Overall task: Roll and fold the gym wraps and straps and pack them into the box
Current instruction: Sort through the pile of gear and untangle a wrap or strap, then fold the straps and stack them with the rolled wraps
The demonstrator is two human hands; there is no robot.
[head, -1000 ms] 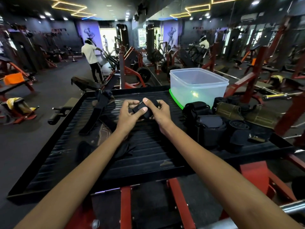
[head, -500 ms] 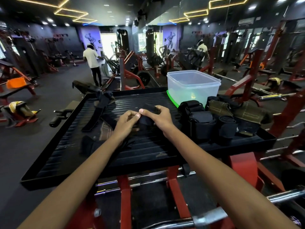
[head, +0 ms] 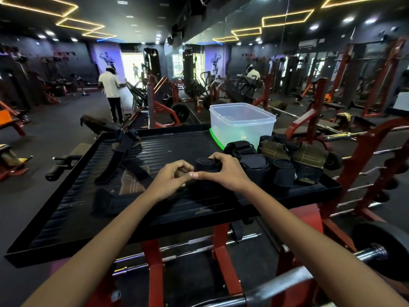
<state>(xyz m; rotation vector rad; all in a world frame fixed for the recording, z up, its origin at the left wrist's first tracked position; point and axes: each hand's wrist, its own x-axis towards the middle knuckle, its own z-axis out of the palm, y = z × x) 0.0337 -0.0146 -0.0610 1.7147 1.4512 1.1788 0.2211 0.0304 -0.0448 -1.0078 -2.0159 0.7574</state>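
A rolled black wrap [head: 206, 165] rests on the black ribbed tray [head: 168, 149], with my right hand [head: 223, 171] curled over it from the right and gripping it. My left hand [head: 169, 180] touches the right thumb just left of the roll, fingers pinched on the wrap's loose end. A clear plastic box [head: 242, 124] stands empty on a green lid [head: 215, 138] at the tray's back right. Rolled black wraps [head: 283, 173] and olive wraps [head: 309, 155] are piled to the right. Unrolled black straps [head: 115, 160] lie on the left.
A flat black strap [head: 110, 202] lies near the tray's front left. The tray stands on a red rack [head: 152, 258] holding barbells [head: 287, 282]. A person in a white shirt [head: 110, 85] stands far off among gym machines.
My hands have come down with the wrap to the tray, and the roll now shows its spiral end. The view has tilted up a little.
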